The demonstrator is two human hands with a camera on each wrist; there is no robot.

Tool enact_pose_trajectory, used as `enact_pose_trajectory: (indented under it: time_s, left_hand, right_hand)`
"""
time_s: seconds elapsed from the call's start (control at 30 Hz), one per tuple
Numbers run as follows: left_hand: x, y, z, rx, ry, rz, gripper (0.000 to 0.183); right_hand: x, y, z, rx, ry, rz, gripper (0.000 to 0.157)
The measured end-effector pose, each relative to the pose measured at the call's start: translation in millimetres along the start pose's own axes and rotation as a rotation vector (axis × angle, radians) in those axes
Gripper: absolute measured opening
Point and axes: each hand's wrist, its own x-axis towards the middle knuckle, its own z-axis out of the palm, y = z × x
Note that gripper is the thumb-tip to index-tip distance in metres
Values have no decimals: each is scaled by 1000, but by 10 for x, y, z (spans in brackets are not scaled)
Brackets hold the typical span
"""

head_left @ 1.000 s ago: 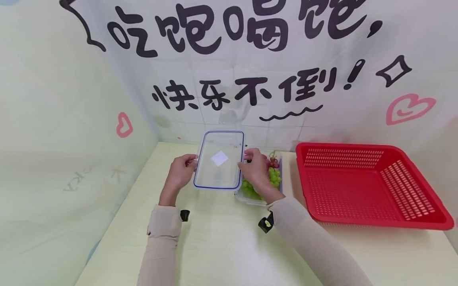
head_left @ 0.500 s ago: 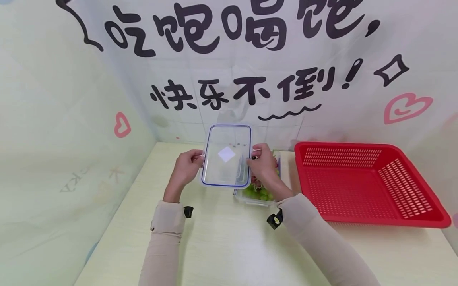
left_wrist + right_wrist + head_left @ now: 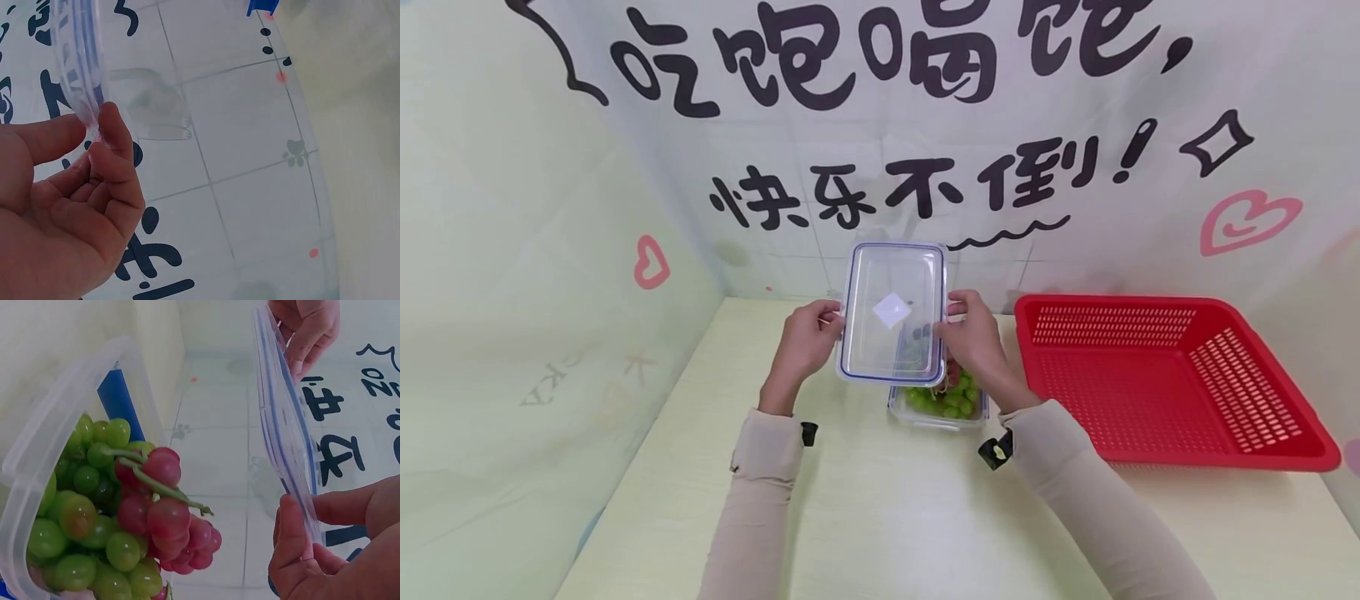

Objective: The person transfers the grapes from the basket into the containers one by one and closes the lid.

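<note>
A clear plastic lid (image 3: 891,346) with a blue seal line hangs tilted above the table, pinched at its two long sides. My left hand (image 3: 806,343) grips its left edge between thumb and fingers, and my right hand (image 3: 979,337) pinches the right edge. Behind and below the lid stands a clear food container (image 3: 938,422), partly covered by it in the head view. Green grapes (image 3: 951,402) fill the container. Red grapes (image 3: 172,519) with a green stem lie on top and rise to its rim, seen from the right wrist.
A red plastic basket (image 3: 1138,400) with perforated walls stands on the pale table (image 3: 880,517), right of the container. Behind the table hangs a white printed cloth (image 3: 880,150) with black lettering; another cloth side borders the left.
Both hands have carried the lid rightward and upward, so it now overlaps the grape container more in the head view. The basket and the container have stayed in place.
</note>
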Motion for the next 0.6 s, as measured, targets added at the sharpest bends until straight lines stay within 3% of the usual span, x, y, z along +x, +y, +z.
enact_pose_trajectory:
  time_s: [0.3,0.6]
  left_hand:
    - [96,209,103,-5,35,1,30]
    - [160,342,193,-6,58,34,27]
  right_hand:
    - [37,-11,-175,-21,58,-94,55]
    - [84,-27,-315,-15,122,-129,47]
